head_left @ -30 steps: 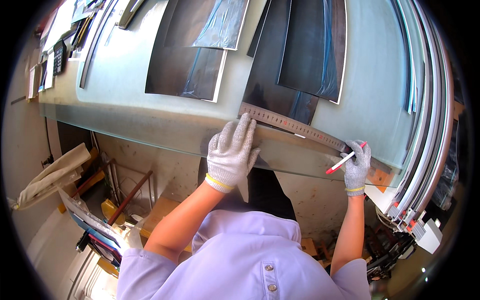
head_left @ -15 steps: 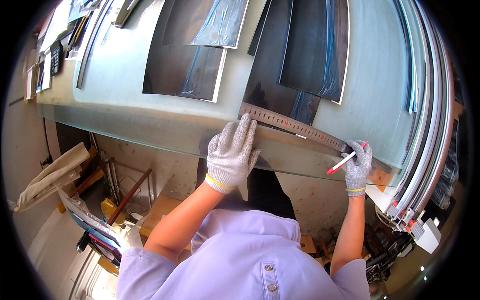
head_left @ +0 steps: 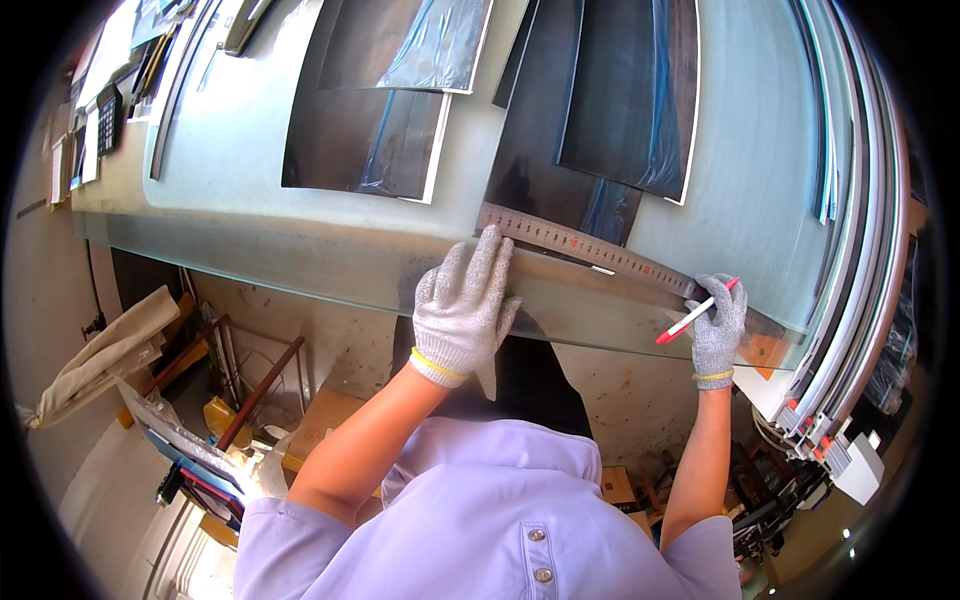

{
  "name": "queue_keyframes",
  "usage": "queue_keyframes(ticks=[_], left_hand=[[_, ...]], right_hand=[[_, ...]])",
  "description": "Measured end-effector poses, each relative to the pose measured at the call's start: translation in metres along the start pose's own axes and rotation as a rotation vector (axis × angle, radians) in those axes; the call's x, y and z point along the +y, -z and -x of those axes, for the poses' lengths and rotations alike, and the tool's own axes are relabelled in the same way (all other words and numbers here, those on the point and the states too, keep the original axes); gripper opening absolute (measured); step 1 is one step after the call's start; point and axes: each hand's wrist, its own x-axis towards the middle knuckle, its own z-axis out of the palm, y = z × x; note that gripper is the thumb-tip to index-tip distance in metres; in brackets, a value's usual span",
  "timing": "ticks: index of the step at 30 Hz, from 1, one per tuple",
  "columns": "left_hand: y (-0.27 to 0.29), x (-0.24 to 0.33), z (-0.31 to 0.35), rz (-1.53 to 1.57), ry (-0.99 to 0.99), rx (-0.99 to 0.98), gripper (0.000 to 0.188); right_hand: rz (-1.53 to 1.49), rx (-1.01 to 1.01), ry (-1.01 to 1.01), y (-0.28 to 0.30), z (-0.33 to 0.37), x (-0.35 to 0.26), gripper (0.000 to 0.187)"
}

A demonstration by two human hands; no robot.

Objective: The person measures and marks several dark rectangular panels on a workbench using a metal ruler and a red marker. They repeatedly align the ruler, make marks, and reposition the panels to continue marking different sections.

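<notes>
A steel ruler (head_left: 590, 247) lies across the near end of a dark, glossy sheet (head_left: 530, 165), close to the glass tabletop's front edge. My left hand (head_left: 460, 312), in a grey knit glove with a yellow cuff, rests its outstretched fingertips at the ruler's left end. Over the ruler's right part is my right hand (head_left: 716, 335), gloved alike. A white pen with red ends (head_left: 690, 318) sits slanted between its closed fingers. Some of the right fingertips are hidden, so their contact with the ruler cannot be made out fully.
More dark sheets with wrinkled clear film (head_left: 365, 145) lie at the back left and overlap at the back centre. A calculator (head_left: 108, 120) and papers are at the far left. Long pale strips (head_left: 868, 200) line the right side. Below the glass edge stands a cardboard box (head_left: 325, 425).
My right hand has shifted very slightly, and the pen with it, a little up and to the right. My left hand stays at the ruler's left end.
</notes>
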Motion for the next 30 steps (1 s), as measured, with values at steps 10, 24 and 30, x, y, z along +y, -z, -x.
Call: queue_keyframes(ticks=[10, 24, 30], left_hand=[[0.003, 0.000, -0.001, -0.025, 0.001, -0.046, 0.073], [-0.002, 0.001, 0.000, -0.023, -0.001, 0.010, 0.083], [-0.001, 0.003, 0.000, -0.032, -0.002, -0.001, 0.083]], right_hand=[[0.057, 0.028, 0.023, 0.000, -0.001, -0.010, 0.054], [0.134, 0.061, 0.019, -0.006, 0.005, -0.007, 0.047], [0.164, 0.079, 0.021, -0.008, 0.005, -0.008, 0.046]])
